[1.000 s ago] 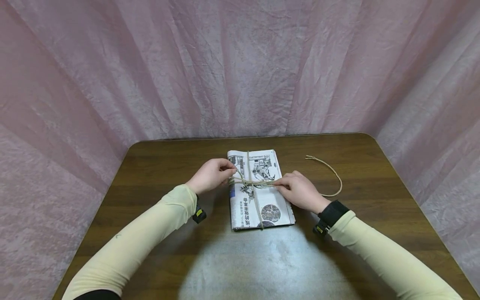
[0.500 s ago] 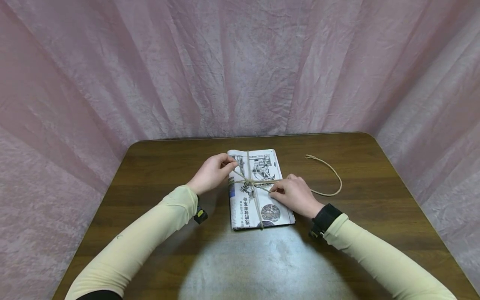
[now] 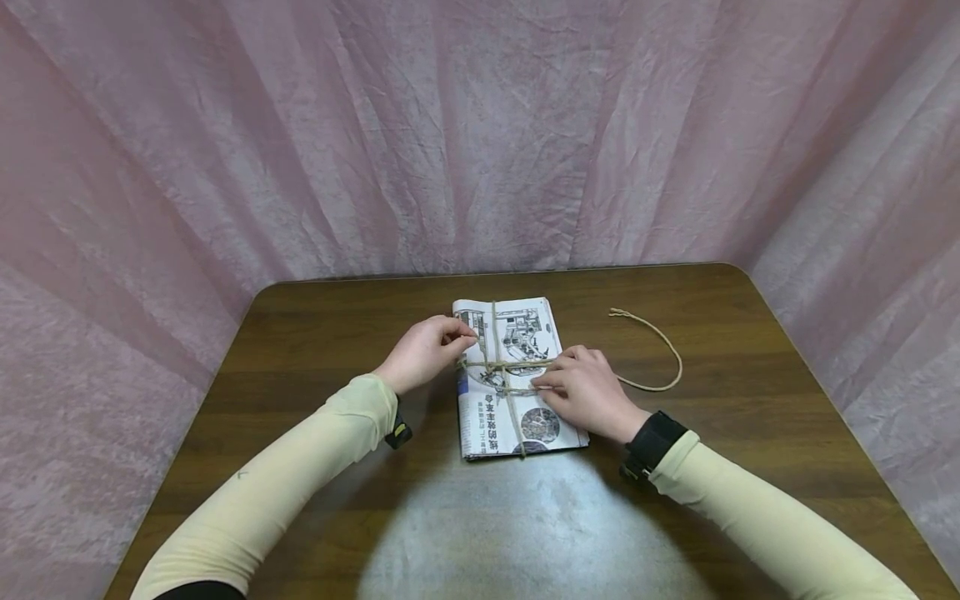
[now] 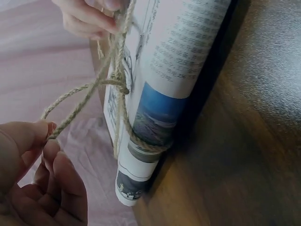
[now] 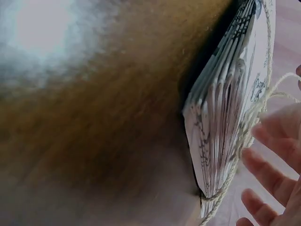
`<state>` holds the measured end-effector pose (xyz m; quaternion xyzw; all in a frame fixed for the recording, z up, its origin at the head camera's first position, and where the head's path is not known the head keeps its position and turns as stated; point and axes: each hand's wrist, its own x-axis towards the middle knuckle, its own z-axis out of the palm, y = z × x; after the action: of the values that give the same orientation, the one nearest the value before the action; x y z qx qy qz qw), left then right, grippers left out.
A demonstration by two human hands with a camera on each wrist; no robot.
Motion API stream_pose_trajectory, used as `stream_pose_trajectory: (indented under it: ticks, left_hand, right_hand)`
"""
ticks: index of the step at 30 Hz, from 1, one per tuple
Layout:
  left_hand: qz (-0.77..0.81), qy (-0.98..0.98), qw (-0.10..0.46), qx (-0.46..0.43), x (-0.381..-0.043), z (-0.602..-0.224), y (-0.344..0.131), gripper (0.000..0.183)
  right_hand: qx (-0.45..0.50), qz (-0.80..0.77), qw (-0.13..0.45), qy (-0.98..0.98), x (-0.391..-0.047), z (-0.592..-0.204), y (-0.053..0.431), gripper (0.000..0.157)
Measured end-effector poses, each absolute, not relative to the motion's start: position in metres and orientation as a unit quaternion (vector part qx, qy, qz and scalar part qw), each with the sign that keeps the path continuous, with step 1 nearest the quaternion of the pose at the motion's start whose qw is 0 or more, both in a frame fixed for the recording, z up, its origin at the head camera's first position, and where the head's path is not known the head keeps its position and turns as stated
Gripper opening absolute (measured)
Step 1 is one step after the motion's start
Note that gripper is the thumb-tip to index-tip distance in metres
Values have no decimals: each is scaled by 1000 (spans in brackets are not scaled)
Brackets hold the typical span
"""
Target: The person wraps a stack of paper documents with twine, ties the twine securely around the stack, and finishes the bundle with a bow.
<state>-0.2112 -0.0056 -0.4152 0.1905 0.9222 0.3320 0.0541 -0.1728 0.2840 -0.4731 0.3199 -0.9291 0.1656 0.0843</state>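
A folded stack of newspapers (image 3: pixel 474 425) lies on the table, with beige twine (image 3: pixel 517 364) running lengthwise and across it. The strands cross near the middle of the top sheet. By the stack's left edge my left hand (image 3: pixel 426 350) pinches a bight of twine between thumb and fingertips; the left wrist view shows this loop (image 4: pixel 77 110) stretching from the crossing. Over the right half of the papers, my right hand (image 3: pixel 588 392) pinches a strand with thumb and forefinger. Its other fingers (image 5: pixel 265 176) are loosely bent beside the stack's edge in the right wrist view.
A loose tail of twine (image 3: pixel 679 358) curves across the brown wooden table (image 3: pixel 337 317) to the right of the stack. Pink curtains (image 3: pixel 480 150) hang behind the table and at both sides. Glare brightens the table in front of the papers.
My right hand has shifted a little toward me and left, bringing its strand lower across the papers. My left hand rose slightly, then came back down, and its strand now hangs slacker.
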Motion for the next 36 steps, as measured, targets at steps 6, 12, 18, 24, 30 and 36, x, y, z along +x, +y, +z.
stream_pose_trajectory:
  ticks: [6,12,18,24,30,36]
  left_hand:
    - [354,916,61,181,-209,-417,-10,21]
    - [392,903,75,160,-207,-414,-14,16]
    - [420,891,85,149,-205,-411,-16,15]
    - [434,884,92,145,-201,-411,-15,11]
    - [432,885,96,147,-200,-412,-13,7]
    - [429,886,90,151,-200,-413,-13,7]
  right_hand:
    - [290,215,96,-928,-171,-461,304,18]
    - [200,238,74,-948,-178,-439,361,20]
    - [97,190,6,-977,-197,-432,425,24]
    - [27,159,-99,-982,-210,-446,458,42]
    - [-7,159,-112,-981,-213,-453,461,39]
    - [1,163,-99,-982,-213,-455,456,26]
